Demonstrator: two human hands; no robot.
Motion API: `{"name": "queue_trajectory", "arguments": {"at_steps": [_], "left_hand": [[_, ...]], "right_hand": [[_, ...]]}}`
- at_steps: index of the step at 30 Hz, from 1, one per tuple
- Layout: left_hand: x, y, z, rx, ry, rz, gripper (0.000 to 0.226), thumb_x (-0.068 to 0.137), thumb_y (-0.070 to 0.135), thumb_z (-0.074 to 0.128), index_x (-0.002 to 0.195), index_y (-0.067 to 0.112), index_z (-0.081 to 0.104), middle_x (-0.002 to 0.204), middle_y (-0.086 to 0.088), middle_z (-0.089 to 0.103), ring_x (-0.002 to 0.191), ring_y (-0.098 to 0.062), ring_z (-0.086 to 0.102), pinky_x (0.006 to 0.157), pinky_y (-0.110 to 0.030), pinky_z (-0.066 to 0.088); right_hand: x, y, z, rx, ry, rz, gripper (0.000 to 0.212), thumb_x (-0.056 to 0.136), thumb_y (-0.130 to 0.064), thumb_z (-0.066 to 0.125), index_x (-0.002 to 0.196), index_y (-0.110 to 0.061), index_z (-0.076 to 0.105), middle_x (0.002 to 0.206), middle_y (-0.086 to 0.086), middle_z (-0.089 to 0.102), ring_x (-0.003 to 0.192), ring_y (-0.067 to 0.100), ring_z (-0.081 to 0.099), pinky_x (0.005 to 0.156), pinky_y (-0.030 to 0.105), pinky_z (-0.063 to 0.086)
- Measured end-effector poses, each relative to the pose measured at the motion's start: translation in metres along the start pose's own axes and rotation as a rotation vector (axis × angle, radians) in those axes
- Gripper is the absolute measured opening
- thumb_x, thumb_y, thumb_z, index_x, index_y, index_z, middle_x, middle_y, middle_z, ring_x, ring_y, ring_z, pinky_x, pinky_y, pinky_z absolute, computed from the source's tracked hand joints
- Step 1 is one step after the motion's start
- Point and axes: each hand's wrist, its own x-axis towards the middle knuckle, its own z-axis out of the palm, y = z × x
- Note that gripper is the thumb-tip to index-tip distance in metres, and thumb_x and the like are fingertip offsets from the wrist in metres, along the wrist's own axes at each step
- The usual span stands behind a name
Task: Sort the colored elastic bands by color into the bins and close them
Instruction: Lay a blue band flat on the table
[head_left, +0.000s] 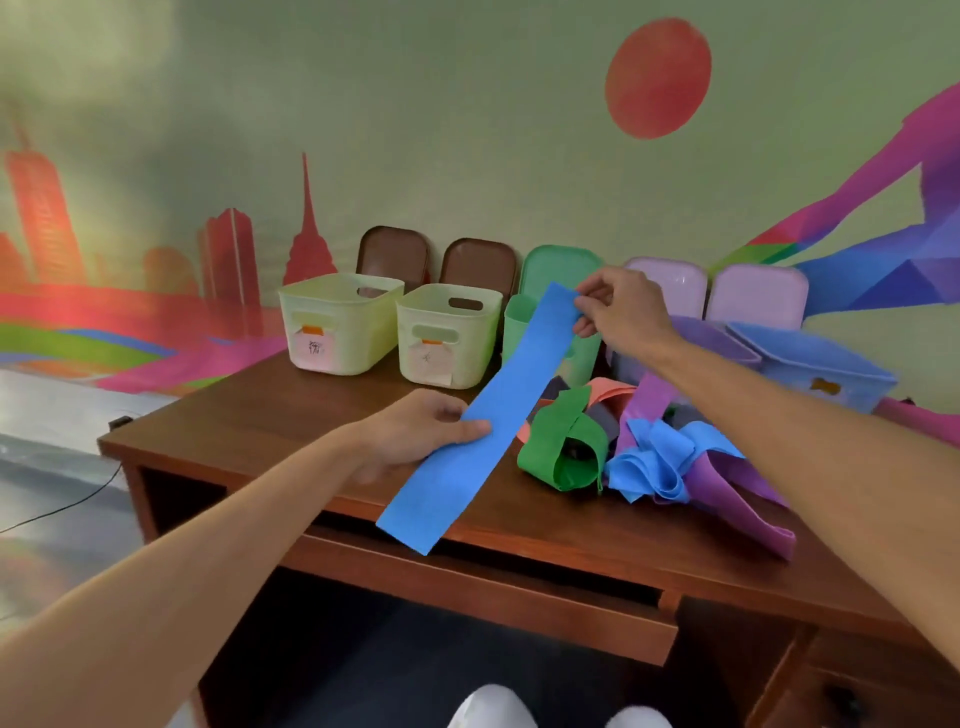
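- Blue band (483, 421) is stretched slantwise over the desk (260, 415), held between your hands.
- Your right hand (618, 306) pinches its far end, before the green bin (517, 322).
- Your left hand (415, 431) grips its left edge.
- The tangled bands (649, 462) lie just beside it.

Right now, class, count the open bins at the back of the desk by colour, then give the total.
Pale yellow bins: 2
Green bin: 1
Purple bin: 1
Blue bin: 1
Total: 5

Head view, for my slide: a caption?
Left hand and right hand hold a blue band over the desk, bins behind.
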Motion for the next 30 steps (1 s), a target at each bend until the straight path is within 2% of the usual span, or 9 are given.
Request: {"name": "queue_trajectory", "arguments": {"at_steps": [3, 6, 9, 16, 18, 22, 25, 27, 30], "left_hand": [[0.005, -0.020, -0.008, -0.127, -0.016, -0.113, 0.026, 0.087, 0.032, 0.065, 0.093, 0.007, 0.067, 0.080, -0.003, 0.070, 0.064, -0.013, 0.065, 0.059, -0.025, 0.050], [0.014, -0.035, -0.011, -0.216, -0.052, -0.228, 0.030, 0.088, 0.027, 0.064, 0.102, 0.001, 0.066, 0.078, -0.004, 0.071, 0.062, -0.013, 0.067, 0.053, -0.022, 0.051], [0.028, -0.048, -0.011, -0.236, -0.067, -0.286, 0.031, 0.089, 0.027, 0.063, 0.107, 0.001, 0.065, 0.085, -0.005, 0.073, 0.070, -0.013, 0.070, 0.060, -0.024, 0.055], [0.060, -0.065, -0.017, -0.225, -0.086, -0.361, 0.023, 0.089, 0.018, 0.064, 0.108, 0.005, 0.067, 0.099, -0.008, 0.074, 0.090, -0.019, 0.071, 0.072, -0.028, 0.059], [0.066, -0.064, -0.019, -0.148, -0.079, -0.377, 0.024, 0.086, 0.017, 0.068, 0.106, 0.004, 0.066, 0.093, -0.008, 0.075, 0.079, -0.017, 0.072, 0.066, -0.027, 0.060], [0.076, -0.058, -0.018, 0.273, -0.055, -0.386, 0.021, 0.083, 0.029, 0.071, 0.092, 0.014, 0.060, 0.062, -0.002, 0.064, 0.040, -0.008, 0.059, 0.040, -0.019, 0.048], [0.079, -0.054, -0.019, 0.478, -0.050, -0.402, 0.030, 0.080, 0.039, 0.071, 0.090, 0.016, 0.056, 0.059, -0.002, 0.064, 0.039, -0.012, 0.059, 0.039, -0.019, 0.044], [0.077, -0.051, -0.020, 0.607, -0.015, -0.404, 0.037, 0.075, 0.047, 0.073, 0.088, 0.018, 0.053, 0.067, -0.002, 0.067, 0.040, -0.012, 0.059, 0.041, -0.021, 0.045], [0.076, -0.052, -0.018, 0.751, 0.100, -0.307, 0.049, 0.069, 0.054, 0.076, 0.095, 0.021, 0.051, 0.086, 0.002, 0.065, 0.060, -0.011, 0.063, 0.061, -0.030, 0.053]], "right_hand": [[0.007, 0.014, 0.042, -0.130, -0.132, -0.018, 0.005, 0.091, -0.003, 0.058, 0.094, -0.004, 0.062, 0.077, 0.011, 0.064, 0.043, -0.001, 0.058, 0.052, 0.013, 0.051], [0.017, 0.029, 0.084, -0.269, -0.238, -0.082, 0.011, 0.091, -0.009, 0.059, 0.096, -0.003, 0.066, 0.090, 0.009, 0.066, 0.067, 0.014, 0.060, 0.068, 0.028, 0.051], [0.029, 0.047, 0.117, -0.415, -0.339, -0.117, 0.010, 0.089, -0.014, 0.061, 0.093, -0.008, 0.068, 0.095, 0.006, 0.066, 0.087, 0.021, 0.060, 0.076, 0.035, 0.049], [0.056, 0.086, 0.167, -0.620, -0.427, -0.083, 0.005, 0.085, -0.019, 0.067, 0.081, -0.018, 0.069, 0.093, 0.002, 0.069, 0.086, 0.023, 0.063, 0.068, 0.033, 0.050], [0.061, 0.090, 0.176, -0.642, -0.495, -0.099, 0.008, 0.083, -0.019, 0.069, 0.075, -0.019, 0.068, 0.091, 0.002, 0.069, 0.086, 0.022, 0.064, 0.068, 0.034, 0.051], [0.067, 0.093, 0.189, -0.654, -0.567, -0.086, 0.004, 0.079, -0.019, 0.074, 0.078, -0.016, 0.072, 0.087, 0.003, 0.070, 0.082, 0.022, 0.065, 0.074, 0.040, 0.058], [0.067, 0.094, 0.189, -0.653, -0.571, -0.061, 0.010, 0.080, -0.022, 0.075, 0.085, -0.014, 0.074, 0.088, 0.004, 0.069, 0.083, 0.023, 0.065, 0.075, 0.040, 0.057], [0.066, 0.092, 0.184, -0.662, -0.565, -0.062, 0.016, 0.081, -0.028, 0.074, 0.088, -0.014, 0.072, 0.090, 0.005, 0.067, 0.085, 0.024, 0.064, 0.074, 0.039, 0.056], [0.066, 0.084, 0.165, -0.641, -0.529, -0.095, 0.017, 0.084, -0.034, 0.069, 0.087, -0.017, 0.072, 0.094, 0.005, 0.068, 0.086, 0.025, 0.064, 0.074, 0.039, 0.055]]}}
